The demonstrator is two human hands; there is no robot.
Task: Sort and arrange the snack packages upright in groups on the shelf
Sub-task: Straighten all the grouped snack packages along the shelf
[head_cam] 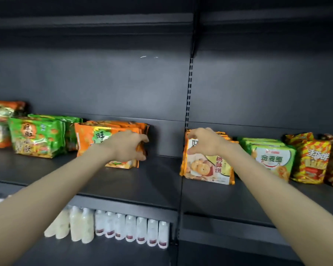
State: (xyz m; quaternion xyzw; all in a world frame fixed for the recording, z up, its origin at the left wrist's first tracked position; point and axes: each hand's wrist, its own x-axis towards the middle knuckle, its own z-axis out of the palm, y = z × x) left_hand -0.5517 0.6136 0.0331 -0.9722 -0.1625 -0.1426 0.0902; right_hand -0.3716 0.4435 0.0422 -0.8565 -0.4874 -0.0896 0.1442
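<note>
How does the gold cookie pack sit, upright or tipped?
Upright: the gold cookie pack stands on its bottom edge on the shelf, front facing out.

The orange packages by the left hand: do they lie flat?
No, the orange packages stand upright on the shelf, gripped by the left hand.

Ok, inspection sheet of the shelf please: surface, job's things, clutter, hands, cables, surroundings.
Surface: dark shelf, bare between the two hands.
Job's things: green packs, orange packs, golden cookie packs, green-white packs, striped packs, upright in groups.
Clutter: nothing seen.
Grippers: left hand grips the orange packs' right end; right hand pinches the golden cookie packs' top corner.
Cables: nothing seen.
Surroundings: white bottles on the lower shelf; slotted upright behind.
</note>
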